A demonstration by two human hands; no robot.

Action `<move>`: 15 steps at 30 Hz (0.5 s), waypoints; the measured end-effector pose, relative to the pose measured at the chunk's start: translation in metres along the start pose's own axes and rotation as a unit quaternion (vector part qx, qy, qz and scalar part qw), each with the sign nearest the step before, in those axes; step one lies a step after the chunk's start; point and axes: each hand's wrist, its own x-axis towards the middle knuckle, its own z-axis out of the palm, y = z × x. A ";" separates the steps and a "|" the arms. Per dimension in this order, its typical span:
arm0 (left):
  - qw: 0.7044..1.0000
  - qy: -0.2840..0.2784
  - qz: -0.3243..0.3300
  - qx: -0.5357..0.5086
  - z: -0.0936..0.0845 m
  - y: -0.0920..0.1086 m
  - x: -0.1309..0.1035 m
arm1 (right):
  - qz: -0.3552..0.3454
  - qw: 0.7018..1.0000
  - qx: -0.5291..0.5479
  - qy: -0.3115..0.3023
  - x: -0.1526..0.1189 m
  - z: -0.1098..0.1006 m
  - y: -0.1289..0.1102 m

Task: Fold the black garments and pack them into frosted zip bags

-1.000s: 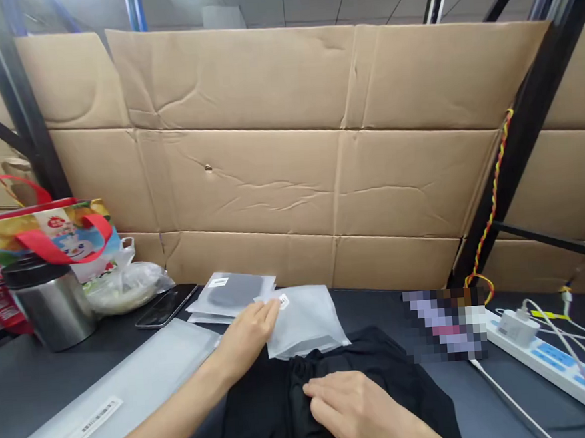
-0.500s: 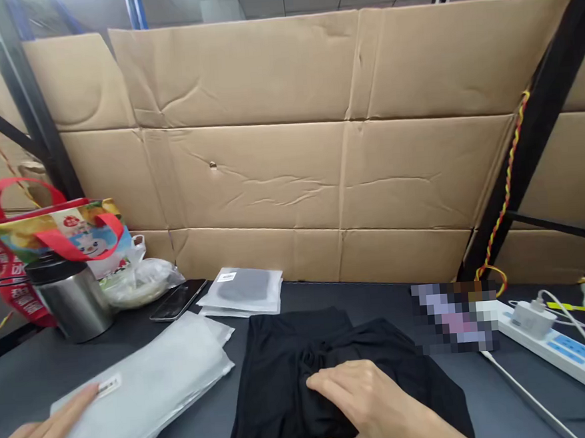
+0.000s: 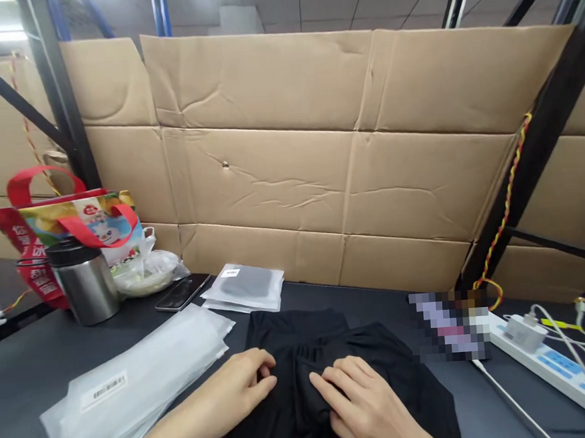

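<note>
Black fabric [image 3: 382, 353], with a gathered part near its middle, lies on the dark table. My right hand [image 3: 358, 401] rests on it, fingers spread over the folds. Above the fabric's left side is my left hand [image 3: 246, 382], its fingers curled with a gap between thumb and fingertips and nothing visible in it. To the left, partly behind my left forearm, lie frosted plastic bags [image 3: 152, 362] with a barcode label. The lower part of the fabric runs out of view.
Smaller frosted packets [image 3: 247, 285] and a dark phone [image 3: 182, 292] lie at the back. A steel tumbler [image 3: 87, 287], a red-handled bag [image 3: 40, 263] and a clear plastic bag [image 3: 150, 272] stand left. A power strip [image 3: 557, 360] with cables and a pixelated object are right.
My left hand has moved right, from the frosted bags to the black fabric. My right hand stays on the fabric with its fingers more spread. The camera view has shifted slightly.
</note>
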 end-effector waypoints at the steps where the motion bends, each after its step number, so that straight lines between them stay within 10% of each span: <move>1: 0.998 -0.048 -0.022 -0.046 0.009 0.010 0.015 | 0.016 1.000 -0.012 0.017 -0.002 -0.001 0.000; 6: 0.975 -0.146 -0.087 -0.141 0.026 0.024 0.053 | 0.134 0.988 0.047 0.062 -0.011 0.002 0.004; 15: 0.943 -0.153 -0.153 -0.252 0.036 0.037 0.045 | 0.250 0.957 0.136 0.060 -0.011 0.000 0.001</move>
